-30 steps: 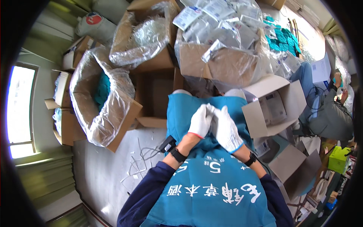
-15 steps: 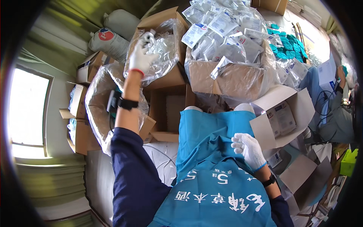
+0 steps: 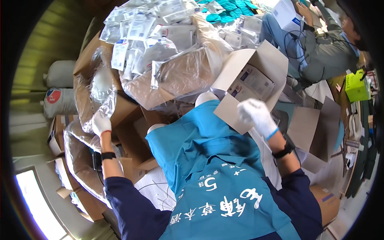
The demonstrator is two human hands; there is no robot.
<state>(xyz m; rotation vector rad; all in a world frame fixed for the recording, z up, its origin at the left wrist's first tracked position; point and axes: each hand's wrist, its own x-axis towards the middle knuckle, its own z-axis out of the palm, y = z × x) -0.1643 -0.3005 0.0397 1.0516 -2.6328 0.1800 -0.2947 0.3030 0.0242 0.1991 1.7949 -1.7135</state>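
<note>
My left hand (image 3: 101, 123), in a white knit glove with a red cuff, is at the near edge of a clear plastic liner (image 3: 107, 107) draped out of a cardboard box (image 3: 82, 96). Its fingers look curled in; whatever they hold is hidden. My right hand (image 3: 258, 117), gloved in white with a blue cuff, is raised over the near flap of an open white carton (image 3: 228, 112). Motion blurs its fingers, and nothing shows clearly in them. Flat white printed packets (image 3: 254, 84) lie inside that carton.
Ahead, a plastic-lined cardboard box (image 3: 172, 78) is heaped with clear sealed packets (image 3: 160, 44). Teal pieces (image 3: 230, 10) lie behind it. An open brown box (image 3: 134, 134) stands by my knees. At the right sits another person (image 3: 324, 56), near a grey-flapped carton (image 3: 306, 124).
My view has swung right. My left hand has come down and back from above the lined box, its spread fingers now curled. My right hand has risen from my lap to the white carton.
</note>
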